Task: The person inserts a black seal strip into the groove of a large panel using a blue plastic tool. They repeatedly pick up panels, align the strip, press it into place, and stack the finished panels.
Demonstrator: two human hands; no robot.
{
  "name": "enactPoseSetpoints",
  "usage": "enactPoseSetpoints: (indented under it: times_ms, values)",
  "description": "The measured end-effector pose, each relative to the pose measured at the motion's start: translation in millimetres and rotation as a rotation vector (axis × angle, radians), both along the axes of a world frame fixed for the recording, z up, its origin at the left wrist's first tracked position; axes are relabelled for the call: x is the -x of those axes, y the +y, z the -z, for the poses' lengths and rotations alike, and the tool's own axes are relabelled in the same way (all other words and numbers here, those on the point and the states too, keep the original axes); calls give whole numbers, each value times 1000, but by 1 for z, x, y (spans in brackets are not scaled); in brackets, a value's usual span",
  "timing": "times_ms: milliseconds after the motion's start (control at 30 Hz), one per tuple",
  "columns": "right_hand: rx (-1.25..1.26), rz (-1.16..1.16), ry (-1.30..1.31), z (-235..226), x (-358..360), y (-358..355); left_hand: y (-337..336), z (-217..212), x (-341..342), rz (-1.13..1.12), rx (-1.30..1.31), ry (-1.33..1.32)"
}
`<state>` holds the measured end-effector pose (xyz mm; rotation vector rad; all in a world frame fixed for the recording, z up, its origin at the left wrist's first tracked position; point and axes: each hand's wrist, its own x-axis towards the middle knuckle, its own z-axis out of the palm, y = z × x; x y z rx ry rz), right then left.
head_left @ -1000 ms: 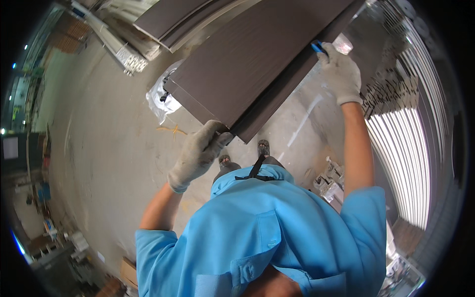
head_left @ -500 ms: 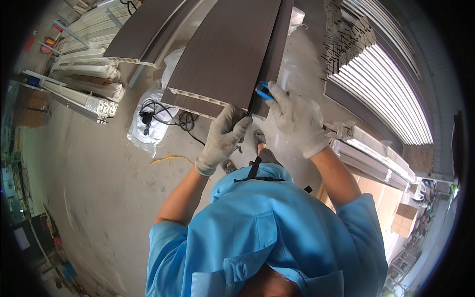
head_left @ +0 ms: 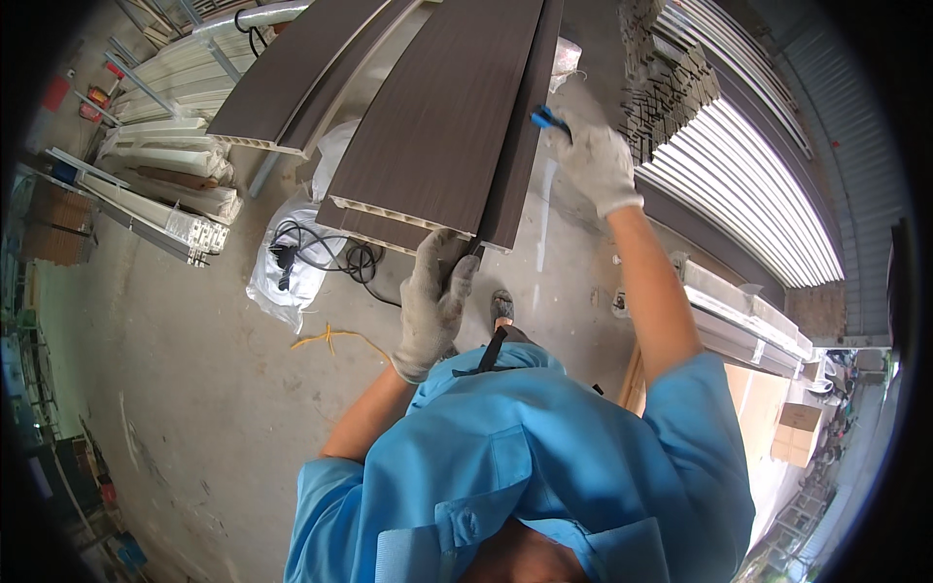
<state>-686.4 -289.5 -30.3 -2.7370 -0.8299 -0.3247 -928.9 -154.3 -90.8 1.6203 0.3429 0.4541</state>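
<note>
In front of me lies a long dark brown hollow panel (head_left: 432, 126), its pale ribbed end toward me. A narrower dark strip of panel (head_left: 512, 185) runs along its right side. My left hand (head_left: 432, 311), in a grey-white work glove, is closed at the panel's near right corner, pinching the end of a thin black strip (head_left: 478, 250); its fingertips touch the panel end and partly hide the grip. To the right of the panels, my right hand (head_left: 595, 160), also gloved, is raised and closed around a small blue-and-black hand tool (head_left: 551, 120), mostly hidden by the fingers.
Another dark panel (head_left: 292, 78) lies at the upper left. A black cable (head_left: 360, 262) coils over white plastic sheeting (head_left: 292, 267) on the floor, near a yellow cord (head_left: 335, 335). Stacked white-edged panels (head_left: 748, 185) stand at the right, a cardboard box (head_left: 797, 432) below them.
My right hand has moved away from the panel's near end, up and to the right, with the blue tool. My left hand stays at the corner, slightly lower.
</note>
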Motion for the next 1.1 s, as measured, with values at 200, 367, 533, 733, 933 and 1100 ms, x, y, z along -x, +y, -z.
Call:
enactPoseSetpoints:
  times_ms: [200,367,533,733,933,1100]
  values:
    - [116,-42,9,-5,-15,23,-5,5,1,-5,5,-19]
    - [52,-127,9,-4,48,9,5,2,1,50,-171,-30]
    - [84,-86,70,0,121,-3,14,4,-4,110,-17,-4]
    - [31,-363,384,0,204,-11,29,7,1,224,191,-22]
    - [-460,-205,667,-42,169,-52,49,16,43,189,118,188]
    - [-743,-228,734,-34,161,-37,40,12,70,310,228,72]
